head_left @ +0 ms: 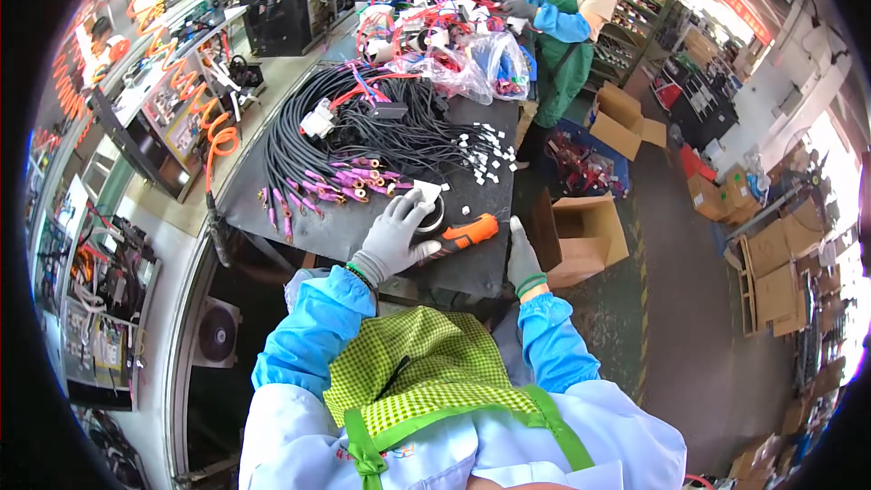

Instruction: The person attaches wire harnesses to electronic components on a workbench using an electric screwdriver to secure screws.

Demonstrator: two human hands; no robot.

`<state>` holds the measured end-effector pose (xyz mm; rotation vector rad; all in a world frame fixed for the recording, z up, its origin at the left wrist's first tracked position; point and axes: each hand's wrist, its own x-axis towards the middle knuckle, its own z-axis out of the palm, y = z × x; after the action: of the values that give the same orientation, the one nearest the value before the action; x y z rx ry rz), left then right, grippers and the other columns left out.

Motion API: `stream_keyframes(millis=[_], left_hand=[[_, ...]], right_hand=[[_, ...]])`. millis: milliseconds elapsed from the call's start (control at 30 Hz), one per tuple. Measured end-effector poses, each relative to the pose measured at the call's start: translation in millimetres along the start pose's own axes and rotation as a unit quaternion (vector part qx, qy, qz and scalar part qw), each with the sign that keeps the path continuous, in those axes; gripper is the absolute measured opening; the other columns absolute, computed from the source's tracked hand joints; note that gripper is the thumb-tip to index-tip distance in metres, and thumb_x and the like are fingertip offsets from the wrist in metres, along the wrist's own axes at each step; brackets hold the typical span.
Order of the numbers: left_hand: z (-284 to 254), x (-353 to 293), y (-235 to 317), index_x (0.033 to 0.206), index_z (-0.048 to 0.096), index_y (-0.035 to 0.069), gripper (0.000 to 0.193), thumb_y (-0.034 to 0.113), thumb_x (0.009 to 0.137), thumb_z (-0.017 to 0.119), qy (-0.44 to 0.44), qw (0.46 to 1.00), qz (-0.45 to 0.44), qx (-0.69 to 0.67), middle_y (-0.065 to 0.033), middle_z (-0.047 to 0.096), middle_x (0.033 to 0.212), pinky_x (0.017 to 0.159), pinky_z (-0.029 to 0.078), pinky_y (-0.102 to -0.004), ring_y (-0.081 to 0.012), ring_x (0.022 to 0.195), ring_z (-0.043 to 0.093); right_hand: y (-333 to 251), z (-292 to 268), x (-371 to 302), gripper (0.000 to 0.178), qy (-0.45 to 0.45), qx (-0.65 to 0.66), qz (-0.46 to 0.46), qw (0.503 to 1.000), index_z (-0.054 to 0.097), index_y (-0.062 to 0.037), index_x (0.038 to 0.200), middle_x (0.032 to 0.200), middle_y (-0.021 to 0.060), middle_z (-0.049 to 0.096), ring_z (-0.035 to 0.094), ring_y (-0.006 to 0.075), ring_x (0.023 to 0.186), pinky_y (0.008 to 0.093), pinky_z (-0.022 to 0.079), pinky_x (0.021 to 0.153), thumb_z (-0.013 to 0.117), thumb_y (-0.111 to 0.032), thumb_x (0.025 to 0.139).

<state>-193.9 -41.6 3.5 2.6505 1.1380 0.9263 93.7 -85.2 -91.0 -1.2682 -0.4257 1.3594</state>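
Observation:
My left hand (392, 238), in a grey glove, has its thumb and fingers curled about a dark roll of tape (436, 216) on the black tabletop. A small white piece (426, 190) shows at its fingertips; whether they touch it I cannot tell. Just right of the roll lies an orange and black hand tool (470, 232). My right hand (523, 256), also gloved, is at the table's right edge with its fingers stretched out and holding nothing. Beyond the left hand spreads a bundle of black cables (313, 122) with purple sleeves and ring terminals (349, 183).
Small white connectors (488, 152) lie scattered at the table's right. Farther back are a heap of wire harnesses (426, 23) and clear plastic bags (499, 63). A co-worker (572, 27) stands at the far right. An opened cardboard box (590, 234) stands beside my right hand.

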Motion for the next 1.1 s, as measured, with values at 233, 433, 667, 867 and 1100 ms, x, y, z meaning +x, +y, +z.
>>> stream_keyframes(millis=[233,433,667,867,1100], left_hand=[[2.7,-36.6,54.4,0.114,0.055,0.007,0.067,0.065,0.08,0.056,-0.083,0.981,-0.104,0.143,-0.0121,0.059,0.109,0.08,0.042,-0.0454,-0.0315,0.099,0.055],[20.6,-23.8,48.4,0.115,0.055,0.01,0.057,0.049,0.075,0.069,-0.057,0.977,-0.131,0.157,-0.0096,0.061,0.105,0.078,0.043,-0.0435,-0.0285,0.098,0.057],[-3.5,-25.0,72.5,0.118,0.054,0.005,0.06,0.048,0.078,0.07,0.016,0.996,-0.055,-0.072,-0.0129,0.064,0.101,0.081,0.046,-0.0465,-0.0336,0.095,0.062],[-48.7,18.5,136.3,0.114,0.057,0.007,0.055,0.043,0.075,0.07,-0.008,0.987,0.102,-0.125,-0.0125,0.062,0.097,0.079,0.047,-0.0433,-0.032,0.092,0.061],[-98.5,126.0,-4.8,0.112,0.061,0.008,0.049,0.043,0.079,0.068,0.024,0.997,0.07,0.028,-0.013,0.062,0.107,0.084,0.05,-0.0454,-0.034,0.101,0.06]], right_hand=[[-10.2,28.5,-25.8,0.062,-0.134,0.106,-0.034,0.985,0.056,-0.004,0.128,0.118,0.0092,0.063,0.062,0.0192,0.102,0.0327,0.049,0.093,0.035,-0.053,0.098],[-31.5,39.9,-75.5,0.06,-0.089,0.007,-0.238,0.967,0.032,0.0002,0.147,0.149,0.0102,0.035,0.034,0.0188,0.136,0.032,0.026,0.113,0.039,-0.035,0.099],[-70.4,44.2,-126.0,0.108,-0.202,-0.049,-0.44,0.874,0.012,-0.0137,0.154,0.156,0.0136,0.024,0.036,0.0333,0.137,0.0496,0.031,0.111,0.073,-0.056,0.075],[-85.5,80.4,-155.3,0.111,-0.308,0.021,-0.437,0.845,0.009,-0.0103,0.152,0.137,0.0178,0.047,0.057,0.0293,0.115,0.043,0.043,0.104,0.081,-0.037,0.073],[-92.6,63.4,-142.1,0.081,-0.197,-0.002,-0.497,0.845,0.027,-0.0075,0.145,0.091,0.0059,0.057,0.063,0.0214,0.088,0.0475,0.049,0.095,0.061,0.008,0.072]])
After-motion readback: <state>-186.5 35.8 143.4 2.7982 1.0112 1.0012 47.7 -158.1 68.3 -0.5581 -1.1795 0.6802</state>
